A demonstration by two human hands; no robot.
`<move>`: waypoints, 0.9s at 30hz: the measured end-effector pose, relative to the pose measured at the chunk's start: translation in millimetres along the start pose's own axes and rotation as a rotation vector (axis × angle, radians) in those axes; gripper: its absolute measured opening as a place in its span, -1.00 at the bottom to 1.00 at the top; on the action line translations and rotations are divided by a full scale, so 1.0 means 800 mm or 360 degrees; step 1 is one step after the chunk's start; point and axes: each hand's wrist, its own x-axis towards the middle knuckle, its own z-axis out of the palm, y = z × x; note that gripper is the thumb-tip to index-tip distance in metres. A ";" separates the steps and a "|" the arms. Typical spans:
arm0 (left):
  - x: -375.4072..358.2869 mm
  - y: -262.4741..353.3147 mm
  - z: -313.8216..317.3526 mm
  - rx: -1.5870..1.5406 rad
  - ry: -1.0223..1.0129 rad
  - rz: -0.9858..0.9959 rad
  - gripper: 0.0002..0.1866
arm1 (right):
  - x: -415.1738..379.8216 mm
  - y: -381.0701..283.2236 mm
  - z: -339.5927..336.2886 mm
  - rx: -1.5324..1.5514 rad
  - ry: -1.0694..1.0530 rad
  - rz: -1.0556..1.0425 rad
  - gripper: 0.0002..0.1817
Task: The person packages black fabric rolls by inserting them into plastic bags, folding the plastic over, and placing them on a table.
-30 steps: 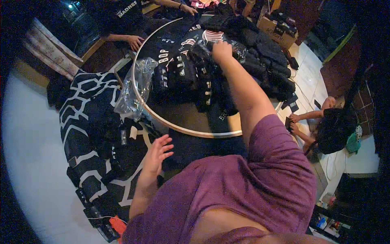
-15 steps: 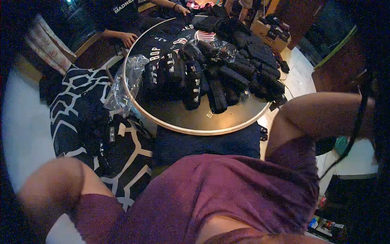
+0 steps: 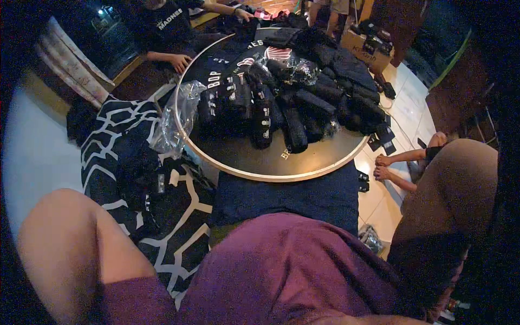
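Note:
Neither of my hands is in view. My left arm is bent in the lower left and my right arm at the right; both run out of the frame before the hands. My maroon shirt fills the bottom middle. In front of me stands a round table with a pale rim. Black cloth bundles, several with white print, are heaped on it. Clear plastic wrapping hangs over its left edge, and more clear plastic lies on the heap.
Across the table, a person's hand is at the rim. Another person's hands are together low at the right. A black cloth with pale lines covers something at the left. A cardboard box stands at the back right.
The view has shifted, so the table sits slightly further right. My right arm has moved outward and back, uncovering the floor and the hands of the person at the right.

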 end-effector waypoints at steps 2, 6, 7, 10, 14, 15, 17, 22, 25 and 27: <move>-0.001 0.006 0.003 0.0020 0.0013 0.0014 -0.11 | -0.001 -0.009 -0.005 0.0005 0.0013 0.0002 -0.55; 0.000 0.015 0.007 0.0049 0.0022 0.0041 -0.13 | 0.001 -0.002 -0.004 0.0019 0.0020 -0.0021 -0.55; -0.001 0.019 0.008 0.0054 0.0034 0.0063 -0.13 | 0.002 -0.004 -0.004 0.0018 0.0015 -0.0037 -0.55; -0.003 0.026 0.008 0.0059 0.0069 0.0108 -0.15 | 0.002 -0.018 -0.009 0.0016 0.0010 -0.0089 -0.56; 0.002 0.029 0.001 0.0095 0.0039 0.0086 -0.16 | -0.001 -0.016 0.004 0.0061 0.0051 -0.0060 -0.56; 0.003 0.027 0.000 0.0099 0.0023 0.0057 -0.17 | -0.001 -0.012 0.007 0.0077 0.0058 -0.0042 -0.56; 0.008 0.026 -0.004 0.0115 0.0003 0.0054 -0.18 | 0.002 -0.002 0.014 0.0081 0.0085 -0.0031 -0.56; 0.012 0.034 -0.007 0.0165 0.0027 0.0031 -0.19 | 0.005 -0.010 0.020 0.0176 0.0096 -0.0021 -0.56; 0.011 0.044 -0.008 0.0164 0.0099 0.0071 -0.20 | 0.004 -0.015 0.020 0.0293 0.0103 -0.0019 -0.56; 0.016 0.045 -0.015 0.0161 0.0116 0.0030 -0.21 | -0.001 -0.016 0.026 0.0424 0.0187 0.0061 -0.56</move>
